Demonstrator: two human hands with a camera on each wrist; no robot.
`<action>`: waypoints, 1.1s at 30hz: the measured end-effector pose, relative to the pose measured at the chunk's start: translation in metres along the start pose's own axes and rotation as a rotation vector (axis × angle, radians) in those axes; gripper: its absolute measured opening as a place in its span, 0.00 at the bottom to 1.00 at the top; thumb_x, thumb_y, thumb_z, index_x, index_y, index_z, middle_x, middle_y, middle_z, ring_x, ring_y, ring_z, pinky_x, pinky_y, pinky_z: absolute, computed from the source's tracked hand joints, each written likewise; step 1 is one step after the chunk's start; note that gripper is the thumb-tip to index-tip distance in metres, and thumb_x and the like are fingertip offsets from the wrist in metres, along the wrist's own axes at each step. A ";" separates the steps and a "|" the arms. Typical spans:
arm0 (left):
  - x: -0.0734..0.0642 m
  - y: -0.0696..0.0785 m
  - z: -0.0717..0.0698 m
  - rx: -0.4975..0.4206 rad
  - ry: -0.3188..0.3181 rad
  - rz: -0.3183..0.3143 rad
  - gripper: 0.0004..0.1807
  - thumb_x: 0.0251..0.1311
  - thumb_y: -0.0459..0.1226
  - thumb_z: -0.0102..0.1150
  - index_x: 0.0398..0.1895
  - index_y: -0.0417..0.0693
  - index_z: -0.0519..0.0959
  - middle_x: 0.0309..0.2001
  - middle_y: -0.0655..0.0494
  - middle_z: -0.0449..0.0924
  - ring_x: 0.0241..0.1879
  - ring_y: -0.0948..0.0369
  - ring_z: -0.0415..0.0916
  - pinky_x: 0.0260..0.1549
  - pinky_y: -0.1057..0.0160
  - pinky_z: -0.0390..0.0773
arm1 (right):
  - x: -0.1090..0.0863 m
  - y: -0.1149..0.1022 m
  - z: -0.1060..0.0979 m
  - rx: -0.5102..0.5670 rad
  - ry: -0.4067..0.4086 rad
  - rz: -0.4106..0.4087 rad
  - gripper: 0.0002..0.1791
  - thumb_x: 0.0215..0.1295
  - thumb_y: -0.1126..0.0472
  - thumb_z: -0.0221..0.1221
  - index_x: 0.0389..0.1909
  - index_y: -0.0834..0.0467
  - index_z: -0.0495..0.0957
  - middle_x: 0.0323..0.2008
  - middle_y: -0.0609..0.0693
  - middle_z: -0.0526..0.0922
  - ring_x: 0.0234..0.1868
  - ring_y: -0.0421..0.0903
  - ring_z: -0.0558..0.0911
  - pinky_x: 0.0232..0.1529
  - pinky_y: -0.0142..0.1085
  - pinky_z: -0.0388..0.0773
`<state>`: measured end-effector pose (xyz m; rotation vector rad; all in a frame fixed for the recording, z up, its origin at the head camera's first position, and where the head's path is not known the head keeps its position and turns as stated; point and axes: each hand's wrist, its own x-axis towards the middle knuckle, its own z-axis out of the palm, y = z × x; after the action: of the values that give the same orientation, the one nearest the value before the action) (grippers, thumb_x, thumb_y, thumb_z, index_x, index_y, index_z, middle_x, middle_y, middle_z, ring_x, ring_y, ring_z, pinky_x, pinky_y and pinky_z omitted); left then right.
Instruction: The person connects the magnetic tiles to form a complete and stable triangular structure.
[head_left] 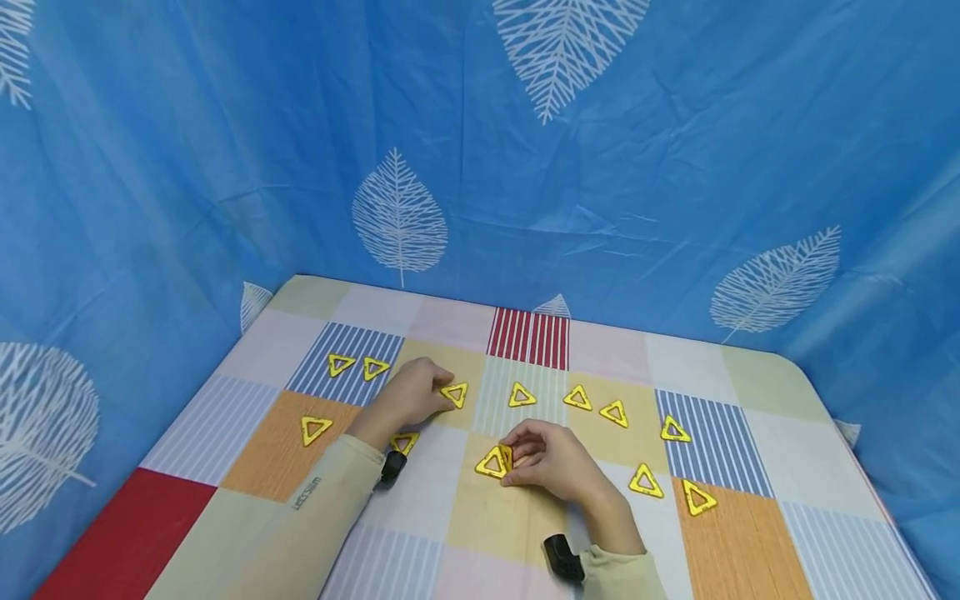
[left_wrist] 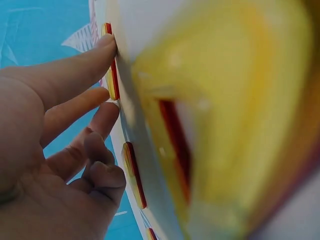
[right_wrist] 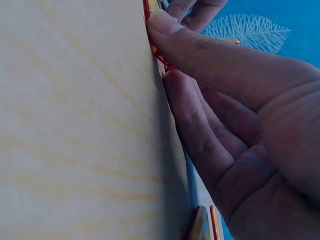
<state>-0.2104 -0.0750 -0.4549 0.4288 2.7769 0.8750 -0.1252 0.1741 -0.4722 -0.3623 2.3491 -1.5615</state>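
My left hand (head_left: 412, 393) reaches to the table's back middle, with thumb and fingertips at a yellow triangle tile (head_left: 453, 395) that has an open centre. In the left wrist view, the thumb is at this tile's upper part and other fingertips sit by its lower end. My right hand (head_left: 555, 460), nearer the front, pinches a tilted triangle tile (head_left: 507, 456) between thumb and fingers. Beside it, overlapping in the head view, lies another flat triangle tile (head_left: 487, 467). Red edges show on the tiles in the wrist views.
Several matching tiles lie spread around: a pair (head_left: 375, 368) at back left, one (head_left: 316, 430) at left, one (head_left: 403, 442) partly under my left forearm, others (head_left: 577, 397) towards the right. The patchwork tablecloth (head_left: 510, 533) meets a blue leaf-patterned curtain (head_left: 465, 167).
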 end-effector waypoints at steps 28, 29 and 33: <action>-0.008 0.017 -0.005 -0.130 0.033 0.056 0.13 0.59 0.39 0.73 0.47 0.48 0.89 0.34 0.62 0.84 0.31 0.64 0.75 0.30 0.62 0.75 | -0.001 -0.005 -0.002 -0.001 -0.003 -0.003 0.22 0.46 0.69 0.78 0.42 0.63 0.82 0.35 0.52 0.84 0.38 0.50 0.84 0.36 0.35 0.82; -0.010 0.019 -0.006 -0.136 0.018 0.060 0.12 0.59 0.38 0.73 0.46 0.48 0.89 0.36 0.62 0.85 0.32 0.64 0.76 0.31 0.63 0.76 | -0.001 -0.005 -0.002 -0.002 -0.003 -0.006 0.22 0.46 0.69 0.78 0.42 0.63 0.82 0.35 0.52 0.84 0.38 0.50 0.84 0.36 0.35 0.82; -0.019 0.025 -0.006 -0.166 -0.066 0.092 0.10 0.58 0.37 0.73 0.44 0.47 0.90 0.37 0.60 0.86 0.33 0.63 0.77 0.31 0.62 0.77 | -0.001 -0.005 -0.002 -0.011 -0.003 -0.007 0.21 0.46 0.69 0.78 0.42 0.62 0.82 0.36 0.52 0.84 0.38 0.50 0.84 0.36 0.35 0.82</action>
<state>-0.1891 -0.0650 -0.4334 0.5488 2.6175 1.0817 -0.1244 0.1742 -0.4668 -0.3752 2.3574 -1.5510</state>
